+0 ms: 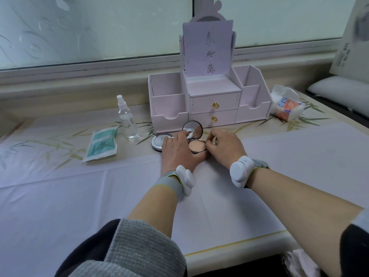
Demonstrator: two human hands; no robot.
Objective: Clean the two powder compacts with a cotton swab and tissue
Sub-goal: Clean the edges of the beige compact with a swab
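wide table (79,196) under white cloth, with bare room near and to the right, its front edge by the sleeves. a pale pink wooden organiser (169,104) stands at the back. just before it a round open powder compact (196,145) lies flat, mirror lid upright, beside a round closed silver compact (159,141). the left hand (177,151) cups the open one. the right hand (225,145), knuckles up, pinches a white cotton swab (201,140) lying left-right, tip pointing left over the powder.
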